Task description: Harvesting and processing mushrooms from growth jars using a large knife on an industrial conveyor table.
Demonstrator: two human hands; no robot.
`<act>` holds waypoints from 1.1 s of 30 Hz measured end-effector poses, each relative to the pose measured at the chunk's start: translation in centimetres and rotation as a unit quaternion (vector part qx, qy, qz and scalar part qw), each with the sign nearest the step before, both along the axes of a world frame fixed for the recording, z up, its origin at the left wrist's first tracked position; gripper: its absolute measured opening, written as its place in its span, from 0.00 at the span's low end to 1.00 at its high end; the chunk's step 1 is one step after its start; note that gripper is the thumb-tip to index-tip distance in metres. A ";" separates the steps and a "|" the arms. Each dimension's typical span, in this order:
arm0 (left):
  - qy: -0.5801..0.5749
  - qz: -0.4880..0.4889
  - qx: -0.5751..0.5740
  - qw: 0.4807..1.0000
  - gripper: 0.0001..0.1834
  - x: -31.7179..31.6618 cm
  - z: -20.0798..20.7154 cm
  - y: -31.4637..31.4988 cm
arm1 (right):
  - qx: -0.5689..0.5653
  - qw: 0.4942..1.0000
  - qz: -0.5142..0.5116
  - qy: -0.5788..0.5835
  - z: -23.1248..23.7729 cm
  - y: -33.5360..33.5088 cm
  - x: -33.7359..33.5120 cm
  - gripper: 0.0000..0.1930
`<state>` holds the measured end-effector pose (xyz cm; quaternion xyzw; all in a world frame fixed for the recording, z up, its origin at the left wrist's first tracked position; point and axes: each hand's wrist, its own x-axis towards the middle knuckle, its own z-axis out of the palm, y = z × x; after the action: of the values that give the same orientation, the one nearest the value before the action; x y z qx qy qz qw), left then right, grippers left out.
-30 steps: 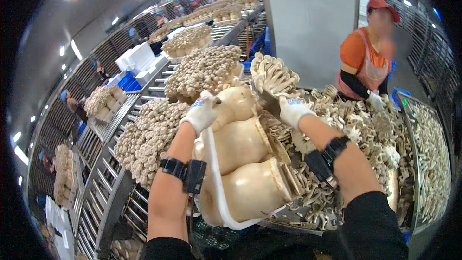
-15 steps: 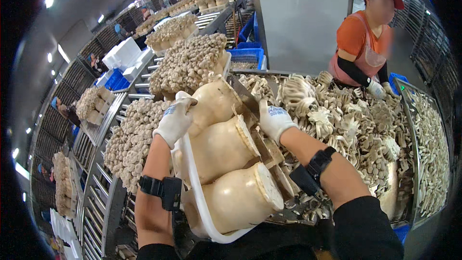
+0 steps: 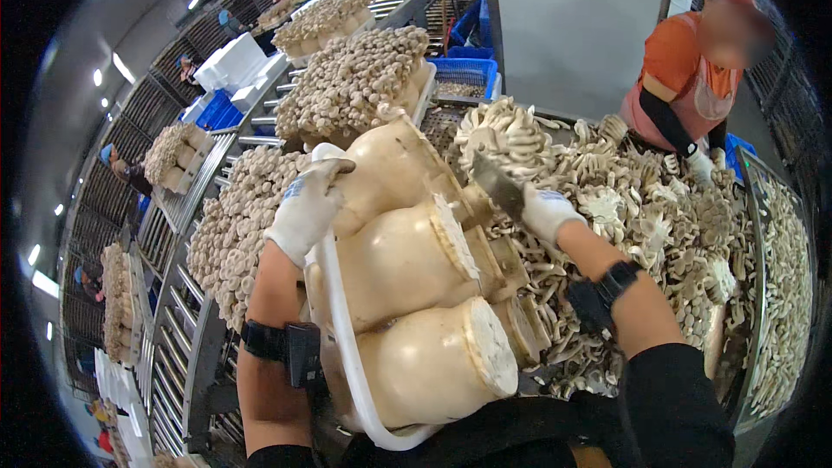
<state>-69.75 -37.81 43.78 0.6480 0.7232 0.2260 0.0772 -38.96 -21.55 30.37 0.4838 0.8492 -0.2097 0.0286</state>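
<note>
A white tray (image 3: 354, 355) lies tilted in front of me, holding three fat cream-coloured mushroom grow bottles (image 3: 407, 253) on their sides. Their pale, cut mouths face right. My left hand (image 3: 303, 212), in a white glove, is closed on the tray's rim beside the farthest bottle. My gloved right hand (image 3: 548, 213) grips a knife with a broad metal blade (image 3: 497, 185), its handle hidden in the fist. The blade points up and left, just right of the farthest bottle's mouth. Beyond it lies a large cut mushroom cluster (image 3: 503, 134).
Loose mushrooms (image 3: 641, 234) cover the worktable at right. Whole mushroom blocks (image 3: 351, 87) and a roller conveyor (image 3: 182, 303) stand at left. Brownish blocks (image 3: 520, 329) sit beside the bottle mouths. Across the table a co-worker (image 3: 685, 78) handles mushrooms. A blue basket (image 3: 464, 76) stands behind.
My right hand and the knife have come away from the farthest bottle, rightward and nearer. A mushroom cluster shows more fully beyond the blade. The whole view has shifted slightly; my left hand stays at the rim.
</note>
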 end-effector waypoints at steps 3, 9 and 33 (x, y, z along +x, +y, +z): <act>-0.004 0.022 -0.001 1.000 0.24 0.0 -0.4 0.4 | 0.061 0.998 -0.032 -0.007 -1.5 -3.1 3.9 0.22; 0.005 0.020 0.013 1.000 0.21 1.4 0.0 1.3 | 0.038 0.994 -0.026 0.102 -3.7 -4.0 0.6 0.25; 0.020 0.058 0.004 0.998 0.23 2.0 1.0 0.9 | -0.132 0.990 0.030 -0.049 -8.9 5.1 -6.5 0.21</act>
<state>-67.71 -36.91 44.78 0.6096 0.7600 0.2204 0.0468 -45.42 -16.45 21.43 0.4597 0.8259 -0.2949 0.1403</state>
